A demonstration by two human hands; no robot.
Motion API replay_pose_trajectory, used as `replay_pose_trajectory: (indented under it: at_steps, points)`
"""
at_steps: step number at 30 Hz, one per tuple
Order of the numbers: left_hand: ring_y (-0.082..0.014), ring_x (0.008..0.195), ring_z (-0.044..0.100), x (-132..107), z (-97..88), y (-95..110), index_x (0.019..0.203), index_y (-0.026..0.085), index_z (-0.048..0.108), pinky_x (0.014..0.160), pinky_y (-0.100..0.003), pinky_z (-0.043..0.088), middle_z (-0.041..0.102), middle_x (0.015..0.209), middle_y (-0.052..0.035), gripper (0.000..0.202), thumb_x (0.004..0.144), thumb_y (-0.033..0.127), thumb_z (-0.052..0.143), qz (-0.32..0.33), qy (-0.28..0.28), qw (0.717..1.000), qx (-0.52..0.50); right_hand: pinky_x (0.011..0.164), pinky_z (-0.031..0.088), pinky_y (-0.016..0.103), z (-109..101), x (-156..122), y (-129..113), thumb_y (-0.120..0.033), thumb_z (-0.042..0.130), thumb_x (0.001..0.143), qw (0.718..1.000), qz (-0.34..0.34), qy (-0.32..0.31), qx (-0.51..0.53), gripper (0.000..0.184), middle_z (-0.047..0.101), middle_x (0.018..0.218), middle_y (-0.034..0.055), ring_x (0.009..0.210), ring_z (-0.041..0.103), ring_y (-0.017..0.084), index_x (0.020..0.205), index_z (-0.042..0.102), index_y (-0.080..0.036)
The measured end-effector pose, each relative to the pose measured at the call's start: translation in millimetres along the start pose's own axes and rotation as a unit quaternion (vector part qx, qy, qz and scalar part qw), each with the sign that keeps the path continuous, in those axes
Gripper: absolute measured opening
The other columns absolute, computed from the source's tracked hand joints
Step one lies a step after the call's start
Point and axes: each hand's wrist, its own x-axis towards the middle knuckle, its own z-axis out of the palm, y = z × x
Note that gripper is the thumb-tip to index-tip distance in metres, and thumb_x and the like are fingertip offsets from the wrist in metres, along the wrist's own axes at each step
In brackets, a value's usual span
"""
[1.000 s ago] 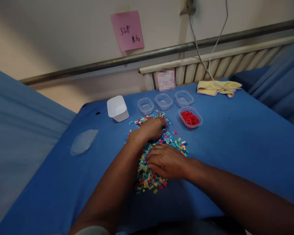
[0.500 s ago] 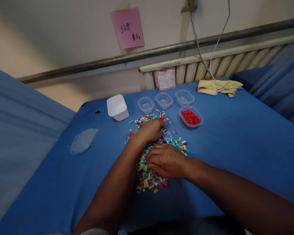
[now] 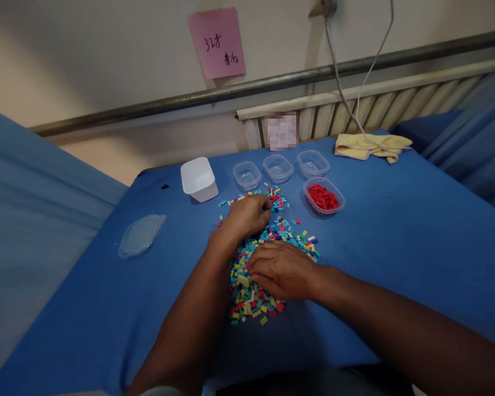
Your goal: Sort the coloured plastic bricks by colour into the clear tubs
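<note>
A heap of small coloured bricks point(image 3: 291, 236) in red, yellow, blue, teal and pink lies on the blue table point(image 3: 396, 242). My left hand point(image 3: 247, 215) rests on the far part of the heap with its fingers curled closed over the pieces. My right hand point(image 3: 278, 269) lies palm down on the near part, fingers bent into the bricks. A clear tub holding red bricks point(image 3: 323, 197) stands to the right of the heap. Three empty clear tubs point(image 3: 278, 168) stand in a row behind it.
A white tub point(image 3: 198, 179) stands left of the clear tubs. A clear lid point(image 3: 141, 236) lies at the left. A yellow cloth point(image 3: 371, 146) with a cable sits at the back right. Blue fabric rises on both sides.
My left hand has drawn slightly back and left on the heap, its fingers curling tighter. My right hand has stayed in place.
</note>
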Motion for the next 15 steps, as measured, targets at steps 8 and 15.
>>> replay_pose_trajectory:
  at_steps: [8,15]
  points:
    - [-0.0260,0.117,0.071,3,1.8,11,0.130,0.024,0.078,0.095,-0.034,0.053,0.076,0.130,-0.0083,0.034,0.105,0.022,0.055,0.135,-0.059,0.988,0.051,0.101,0.054,0.040,0,0,-1,-0.028,0.062,0.110,1.000,0.004,-0.007,-0.004,0.018,0.081,0.111,0.0064,0.106,0.073,0.022,0.107,0.078,-0.022]
    - [-0.0255,0.098,0.072,12,2.6,22,0.105,0.021,0.079,0.078,-0.033,0.049,0.078,0.108,-0.0081,0.022,0.103,0.022,0.057,0.136,-0.107,0.980,0.103,0.101,0.054,0.040,0,0,-1,-0.029,0.062,0.110,1.000,0.008,-0.011,-0.015,0.018,0.081,0.111,0.0068,0.107,0.073,0.023,0.109,0.079,-0.023]
